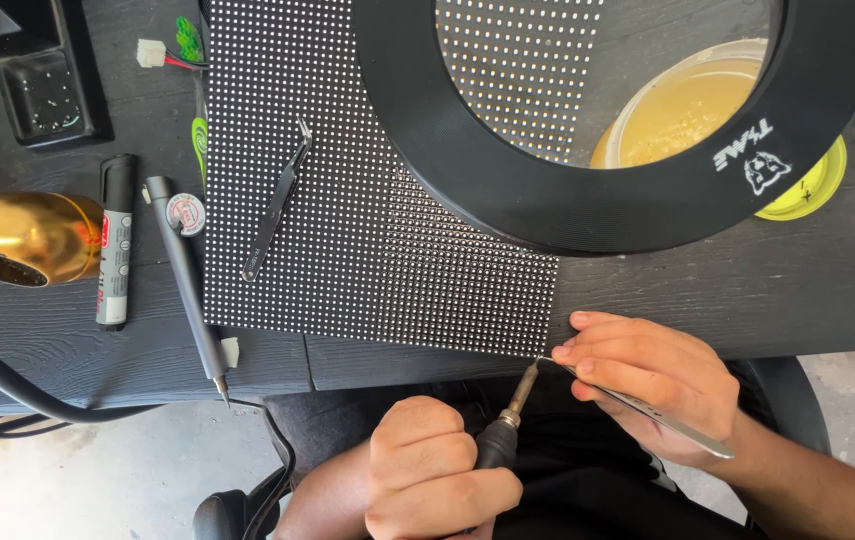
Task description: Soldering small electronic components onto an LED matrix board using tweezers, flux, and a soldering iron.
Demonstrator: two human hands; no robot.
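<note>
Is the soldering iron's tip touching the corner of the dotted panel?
Cannot tell. In the head view the soldering iron tip ends right at the dotted panel corner, beside the tweezers; no gap or contact shows plainly.

My left hand grips the soldering iron, right hand pinches tweezers at the dotted panel's corner.

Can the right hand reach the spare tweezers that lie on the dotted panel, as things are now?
Probably not freely: the right hand already grips tweezers, though nothing blocks the spare tweezers on the dotted panel.
</note>
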